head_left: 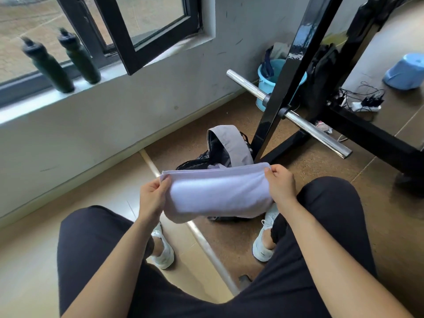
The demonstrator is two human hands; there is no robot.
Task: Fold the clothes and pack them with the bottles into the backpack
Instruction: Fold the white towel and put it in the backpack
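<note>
- On the window sill (34,102) at the far left stand two dark bottles, upright and near each other: the outer bottle (49,67) and the inner bottle (80,58).
- The left hand (152,196) pinches the left end of the pale cloth (218,193), with the thumb on top and the fingers closed on the fabric from below.
- The cloth is folded and held stretched between both hands, above the floor and in front of the person's knees. Its lower part sags.
- Just behind the cloth, the backpack (220,152) lies on the brown floor with its top open and its grey flap raised.
- The right hand (281,184) pinches the upper right corner of the cloth between thumb and curled fingers.
- Beside the backpack stands a black metal frame (286,76) with a chrome bar (316,131) through it, and a blue bucket (267,88) is behind it.
- At the far right, a blue basin (406,73) lies upside down.
</note>
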